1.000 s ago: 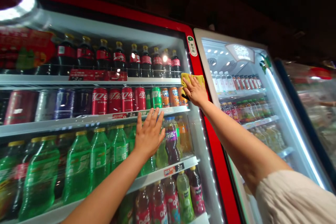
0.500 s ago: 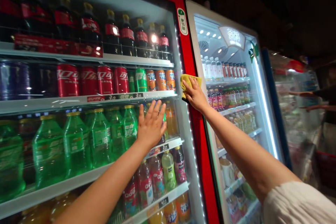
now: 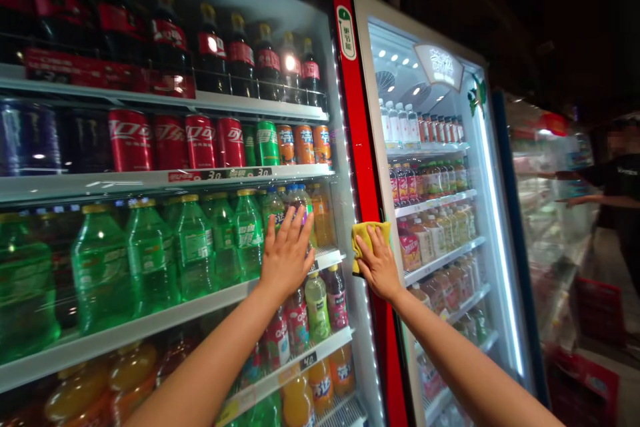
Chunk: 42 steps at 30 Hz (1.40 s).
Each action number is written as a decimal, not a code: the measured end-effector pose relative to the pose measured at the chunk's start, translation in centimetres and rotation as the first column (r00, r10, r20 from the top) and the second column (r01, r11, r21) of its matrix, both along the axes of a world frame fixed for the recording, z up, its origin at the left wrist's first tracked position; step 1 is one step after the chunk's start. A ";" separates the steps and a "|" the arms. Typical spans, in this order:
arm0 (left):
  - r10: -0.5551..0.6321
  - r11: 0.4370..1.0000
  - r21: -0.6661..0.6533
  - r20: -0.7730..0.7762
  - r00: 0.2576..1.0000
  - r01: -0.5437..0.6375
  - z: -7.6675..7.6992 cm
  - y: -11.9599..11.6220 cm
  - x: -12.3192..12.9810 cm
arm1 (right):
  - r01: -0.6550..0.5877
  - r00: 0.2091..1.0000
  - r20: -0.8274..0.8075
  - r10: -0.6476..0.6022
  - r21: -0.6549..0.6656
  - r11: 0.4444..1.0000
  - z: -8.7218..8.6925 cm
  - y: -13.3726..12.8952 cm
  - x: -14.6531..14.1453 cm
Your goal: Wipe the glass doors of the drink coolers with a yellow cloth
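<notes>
**Yellow cloth (image 3: 371,245) sits lower on the red door frame (image 3: 387,347)**

Right hand (image 3: 380,267) presses the yellow cloth flat against the red door frame, its fingers spread over it. Near it, the open left hand (image 3: 287,257) lies flat on the glass door (image 3: 345,373) of the cooler. Behind that glass stand four red cola cans (image 3: 170,141), two green cans (image 3: 267,143) and three orange cans (image 3: 304,144). One other person (image 3: 617,180) stands well off to the right.

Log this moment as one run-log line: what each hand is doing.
left hand: flat on glass cooler door | right hand: pressing yellow cloth against red door frame
</notes>
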<state>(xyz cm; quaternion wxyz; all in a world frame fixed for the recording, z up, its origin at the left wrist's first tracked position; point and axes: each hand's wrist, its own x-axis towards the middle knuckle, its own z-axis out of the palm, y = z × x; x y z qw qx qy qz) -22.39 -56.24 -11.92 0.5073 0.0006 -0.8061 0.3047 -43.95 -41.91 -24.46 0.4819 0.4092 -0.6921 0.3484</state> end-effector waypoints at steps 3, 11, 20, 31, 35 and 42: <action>-0.001 1.000 -0.029 0.003 1.000 0.001 0.0 -0.4 0.6 | 0.025 1.000 -0.015 -0.025 -0.006 1.000 -0.5 -0.3 0.2; 0.056 0.994 -0.090 -0.059 0.997 -0.061 1.4 -1.3 1.9 | 0.046 0.992 -0.112 -0.054 -0.070 0.996 13.1 -0.5 0.0; 0.108 0.981 -0.142 -0.158 0.981 -0.131 3.1 -3.2 4.4 | 0.034 0.999 -0.025 -0.046 -0.361 0.932 22.6 -6.1 5.7; 0.272 0.961 0.006 -0.189 0.944 -0.276 5.4 -7.4 14.8 | -0.077 0.985 -0.169 0.046 -0.186 0.979 22.3 -12.1 19.0; 0.346 0.938 0.047 -0.219 0.912 -0.345 6.0 -9.8 20.1 | -0.173 0.971 -0.197 0.137 -0.177 0.969 22.7 -14.9 23.8; 0.450 0.892 0.078 -0.231 0.863 -0.445 6.2 -13.8 29.6 | -0.241 0.945 -0.254 0.206 -0.116 0.964 22.6 -19.5 33.9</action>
